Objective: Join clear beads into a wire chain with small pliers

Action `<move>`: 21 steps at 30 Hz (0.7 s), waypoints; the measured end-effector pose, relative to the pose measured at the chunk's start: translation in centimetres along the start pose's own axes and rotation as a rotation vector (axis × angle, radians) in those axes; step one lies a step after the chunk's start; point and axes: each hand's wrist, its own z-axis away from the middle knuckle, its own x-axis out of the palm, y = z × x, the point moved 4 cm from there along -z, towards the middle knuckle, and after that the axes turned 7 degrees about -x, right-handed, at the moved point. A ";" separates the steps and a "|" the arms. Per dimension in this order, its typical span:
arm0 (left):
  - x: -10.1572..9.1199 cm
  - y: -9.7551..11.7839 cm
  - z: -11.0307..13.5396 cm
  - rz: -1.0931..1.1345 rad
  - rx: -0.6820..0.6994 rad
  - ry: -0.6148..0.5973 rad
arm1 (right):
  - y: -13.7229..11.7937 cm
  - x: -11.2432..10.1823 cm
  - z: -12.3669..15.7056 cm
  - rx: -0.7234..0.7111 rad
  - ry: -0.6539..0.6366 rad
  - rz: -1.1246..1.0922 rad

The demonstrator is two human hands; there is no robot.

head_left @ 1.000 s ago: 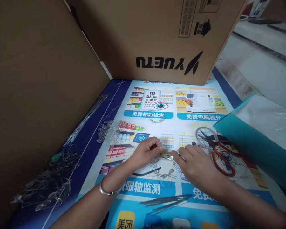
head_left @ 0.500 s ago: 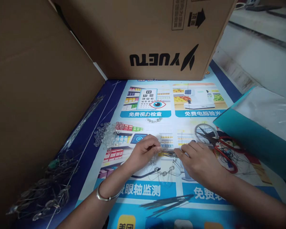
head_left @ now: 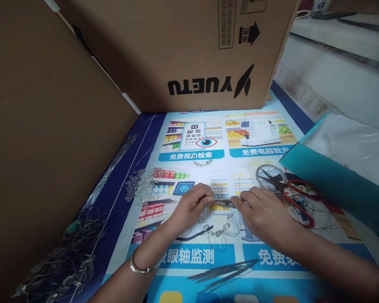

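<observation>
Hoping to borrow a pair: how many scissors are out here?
1. The red-handled scissors lie just right of the right hand, beside the teal sheet; more may be hidden.

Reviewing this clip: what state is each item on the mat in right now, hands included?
Left hand, pinched shut on the beaded wire.
Right hand, pinched shut on the small metal tool.
Beaded wire, looped, lying between the hands.
Scissors, lying flat, untouched, blades seem slightly apart.
Clear beads, loose pile.
Cardboard box, upside down by its print.
Wire tangle, heaped, untouched.
</observation>
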 end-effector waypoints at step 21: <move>-0.1 0.0 0.0 0.022 -0.099 0.001 | 0.2 0.7 -0.3 -0.013 0.030 -0.047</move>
